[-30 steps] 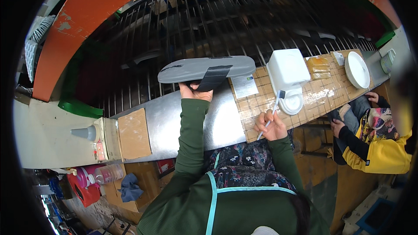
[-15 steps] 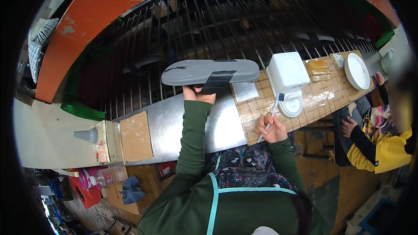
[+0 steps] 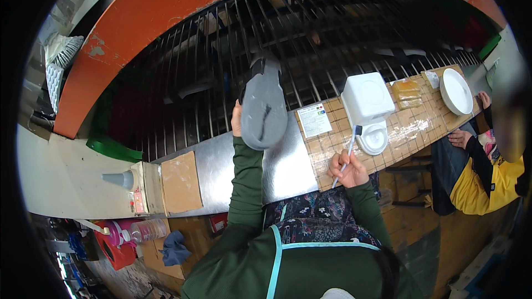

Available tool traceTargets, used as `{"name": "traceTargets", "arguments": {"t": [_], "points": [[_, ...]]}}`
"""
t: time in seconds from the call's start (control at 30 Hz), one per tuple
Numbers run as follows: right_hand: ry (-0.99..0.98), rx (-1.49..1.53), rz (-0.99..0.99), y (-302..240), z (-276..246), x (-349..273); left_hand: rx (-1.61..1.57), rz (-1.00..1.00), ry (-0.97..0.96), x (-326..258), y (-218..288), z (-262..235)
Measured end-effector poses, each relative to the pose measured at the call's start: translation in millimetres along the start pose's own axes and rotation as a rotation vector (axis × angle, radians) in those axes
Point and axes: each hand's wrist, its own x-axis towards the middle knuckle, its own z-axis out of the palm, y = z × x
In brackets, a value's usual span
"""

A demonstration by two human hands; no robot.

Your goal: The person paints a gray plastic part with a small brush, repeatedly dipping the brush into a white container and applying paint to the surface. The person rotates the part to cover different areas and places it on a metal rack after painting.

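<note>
We see a grey shoe sole [image 3: 264, 112] held upright above the steel worktop [image 3: 213, 174], in front of a dark metal grille [image 3: 310, 39]. The left hand [image 3: 237, 119] is clasped around its left edge. The right hand [image 3: 348, 170] pinches a small brush [image 3: 348, 149], its dark tip just beside a round white lid [image 3: 374, 139] and a white square container [image 3: 367, 98] on the tiled worktop section. Another person in a yellow sleeve [image 3: 483, 180] sits at the right.
</note>
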Motion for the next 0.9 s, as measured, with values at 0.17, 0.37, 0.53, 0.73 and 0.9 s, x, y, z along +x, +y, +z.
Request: {"name": "traceTargets", "arguments": {"t": [0.17,0.37,0.53,0.73,0.9], "points": [[0.018,0.006,-0.004,0.2,-0.9,-1.5,0.452,0.236,-0.026,-11.0,-5.7,34.1],[0.02,0.016,0.006,0.0,0.2,-1.8,0.478,0.369,0.005,-19.9,-17.6,60.9],[0.009,0.004,0.001,0.0,-0.1,-1.7,0.565,0.428,0.027,-26.2,-18.5,65.5],[0.022,0.011,0.011,0.0,0.3,-2.0,0.587,0.433,0.011,-27.2,-15.8,66.4],[0.036,0.01,0.024,-0.1,0.7,-1.8,0.581,0.424,-0.013,-27.4,-14.0,64.0]]}}
